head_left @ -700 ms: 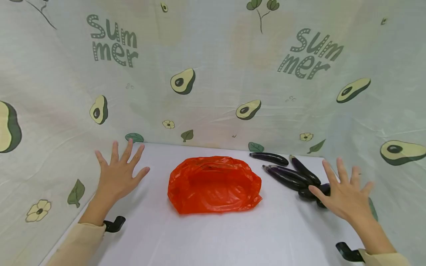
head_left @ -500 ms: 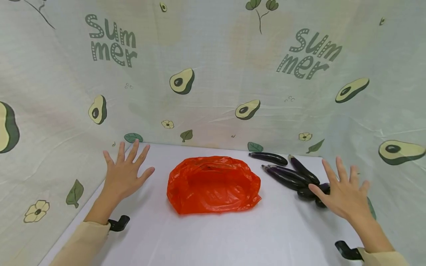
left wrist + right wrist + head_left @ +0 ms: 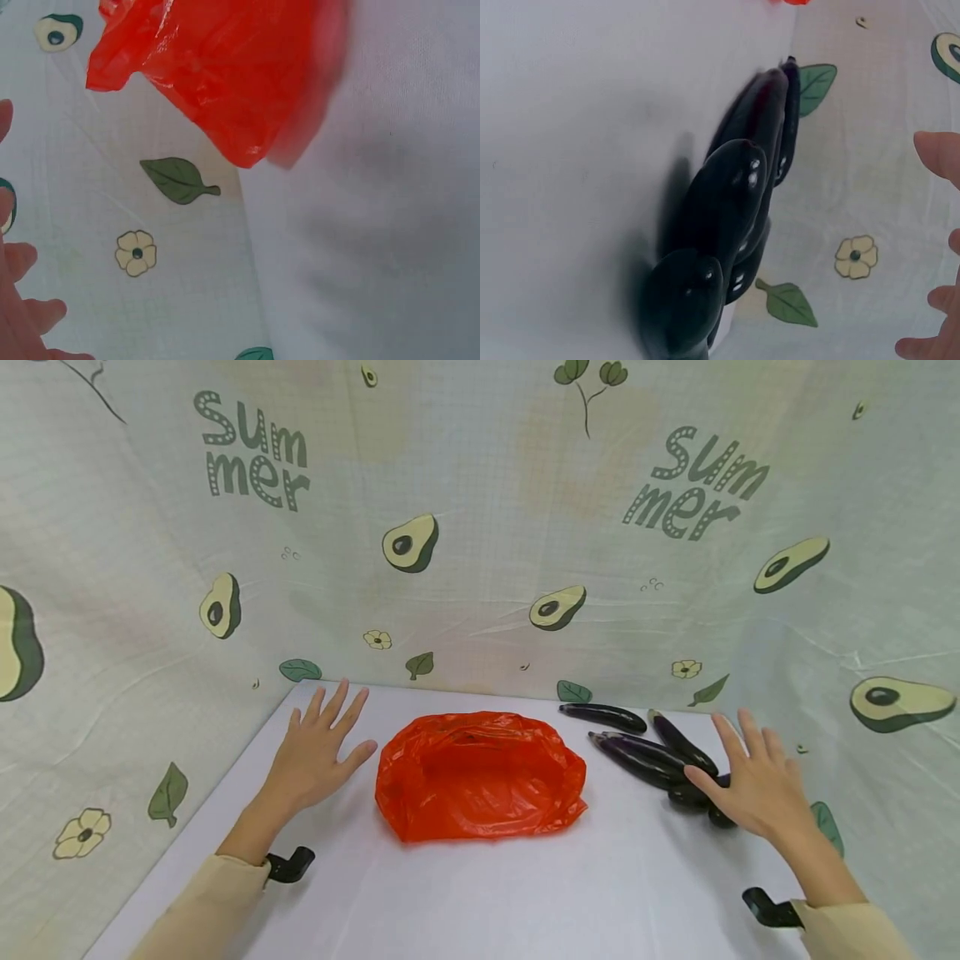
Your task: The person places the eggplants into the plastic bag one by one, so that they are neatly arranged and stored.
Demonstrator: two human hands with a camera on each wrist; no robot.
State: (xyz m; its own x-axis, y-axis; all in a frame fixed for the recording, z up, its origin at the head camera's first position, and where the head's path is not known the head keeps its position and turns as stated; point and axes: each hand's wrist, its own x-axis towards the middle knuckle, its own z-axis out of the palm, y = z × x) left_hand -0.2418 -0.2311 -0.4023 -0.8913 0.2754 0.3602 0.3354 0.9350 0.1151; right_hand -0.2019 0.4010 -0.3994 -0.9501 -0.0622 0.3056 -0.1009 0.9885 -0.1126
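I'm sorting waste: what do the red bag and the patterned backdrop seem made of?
Red bag: probably thin plastic film, glossy, with crinkles and bright highlights. Patterned backdrop: likely fabric, matte, with soft creases; the fibre can't be told.

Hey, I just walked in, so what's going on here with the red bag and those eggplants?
A person in beige sleeves has both hands spread over a white table, holding nothing. The left hand is beside a crumpled red plastic bag, whose mouth looks open. The right hand is near a group of glossy, dark purple, elongated eggplants, lying to the bag's right and outside it. What's inside the bag, if anything, I can't tell.
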